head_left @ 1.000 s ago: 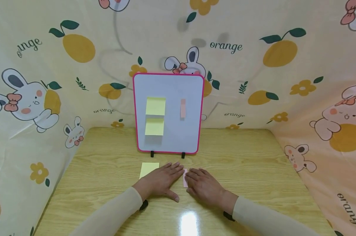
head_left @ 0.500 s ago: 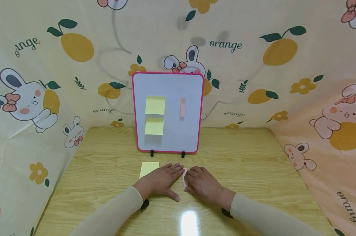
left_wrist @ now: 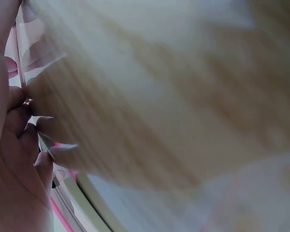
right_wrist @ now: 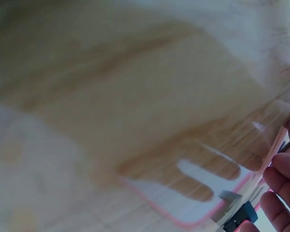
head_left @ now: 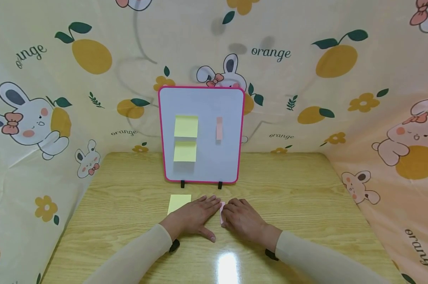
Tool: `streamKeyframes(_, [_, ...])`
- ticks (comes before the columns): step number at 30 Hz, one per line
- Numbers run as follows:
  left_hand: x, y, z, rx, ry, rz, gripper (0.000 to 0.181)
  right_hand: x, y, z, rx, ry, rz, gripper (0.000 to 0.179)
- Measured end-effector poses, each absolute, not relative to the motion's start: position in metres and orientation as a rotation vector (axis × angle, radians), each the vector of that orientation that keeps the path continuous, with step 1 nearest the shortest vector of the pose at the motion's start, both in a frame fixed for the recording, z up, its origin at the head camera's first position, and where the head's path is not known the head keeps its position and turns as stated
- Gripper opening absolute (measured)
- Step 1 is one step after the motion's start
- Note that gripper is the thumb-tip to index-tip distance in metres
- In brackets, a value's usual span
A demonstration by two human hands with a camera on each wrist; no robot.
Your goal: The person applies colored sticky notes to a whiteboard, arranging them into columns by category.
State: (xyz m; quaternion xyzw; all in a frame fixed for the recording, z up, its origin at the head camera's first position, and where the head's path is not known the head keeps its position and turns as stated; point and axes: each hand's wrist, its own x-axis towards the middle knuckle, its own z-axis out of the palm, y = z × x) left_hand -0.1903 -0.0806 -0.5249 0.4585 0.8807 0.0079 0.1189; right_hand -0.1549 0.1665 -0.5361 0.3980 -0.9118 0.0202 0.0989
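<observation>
A narrow pink sticky-note pad (head_left: 222,211) lies on the wooden table between the two hands, partly covered by fingers. My left hand (head_left: 196,216) rests flat, palm down, its straight fingertips reaching the pad's left edge. From the other side my right hand (head_left: 244,220), fingers bent, pinches at the pad's right edge; the exact grip is mostly hidden. In the right wrist view, the fingers (right_wrist: 285,174) are bent near the pad's thin pink edge (right_wrist: 277,144). A yellow sticky-note pad (head_left: 179,202) lies beyond the left hand, partly under its wrist side.
Behind the hands stands a whiteboard (head_left: 207,169) with a pink frame, on black feet. It bears two yellow sticky notes (head_left: 186,126) and one narrow pink note (head_left: 219,128). Patterned cloth (head_left: 185,35) encloses the wooden table (head_left: 292,185) at the back and sides.
The right hand's fingers have curled more at the pink pad's right edge, and its wrist has shifted slightly left. The left hand stays in place. The head view has tilted a little.
</observation>
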Motion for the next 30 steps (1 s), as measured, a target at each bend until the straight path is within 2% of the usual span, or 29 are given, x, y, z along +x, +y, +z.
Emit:
streamKeyframes(14, [-0.19, -0.0789, -0.5241, 1.325, 2.563, 0.036, 0.119, -0.1547, 0.1666, -0.5322, 1.182, -2.677, 0.066, 0.019])
streamKeyframes(18, [-0.189, -0.0794, -0.5232, 1.325, 2.563, 0.048, 0.118, -0.1559, 0.1671, -0.5302, 1.222, -2.636, -0.024, 0.018])
streamKeyframes(25, [-0.1889, -0.0798, -0.5221, 1.334, 2.563, 0.054, 0.116, -0.1594, 0.164, -0.53, 1.231, -2.585, -0.229, 0.025])
streamKeyframes(30, [-0.1896, -0.0799, -0.5231, 1.335, 2.571, 0.046, 0.117, -0.1624, 0.1613, -0.5287, 1.242, -2.57, -0.295, 0.02])
